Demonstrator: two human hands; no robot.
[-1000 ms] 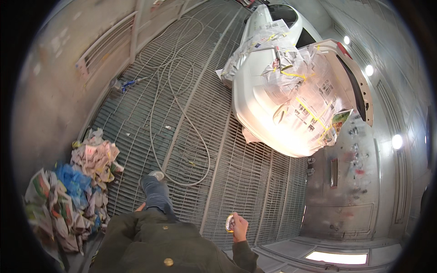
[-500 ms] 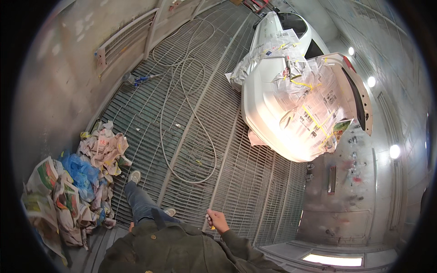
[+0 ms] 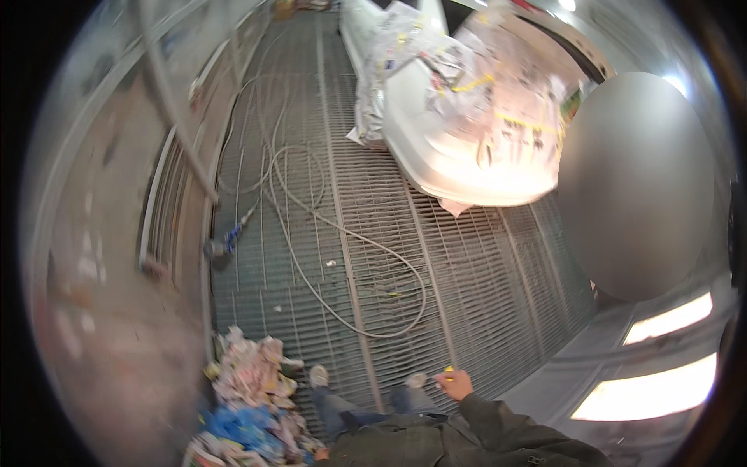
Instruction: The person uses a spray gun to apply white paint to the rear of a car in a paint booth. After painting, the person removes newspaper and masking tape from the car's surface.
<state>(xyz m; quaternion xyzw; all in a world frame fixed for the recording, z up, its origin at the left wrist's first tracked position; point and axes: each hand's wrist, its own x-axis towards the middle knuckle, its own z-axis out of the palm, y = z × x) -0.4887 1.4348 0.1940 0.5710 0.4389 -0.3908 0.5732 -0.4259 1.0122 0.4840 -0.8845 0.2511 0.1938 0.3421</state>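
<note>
"Where's that small yellow thing (image 3: 450, 371)?"
"Gripped in the right hand (image 3: 459, 384), well right of the paper pile (image 3: 249, 372). Probably light, firm; hold its edges."
"Left hand (image 3: 321, 454)?"
"Beside the pile; can't tell its grip."

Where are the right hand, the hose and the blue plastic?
Right hand (image 3: 458, 384), head view: on its middle.
Hose (image 3: 425, 300), head view: on the big loop's right edge.
Blue plastic (image 3: 243, 430), head view: on its crumpled middle.
</note>
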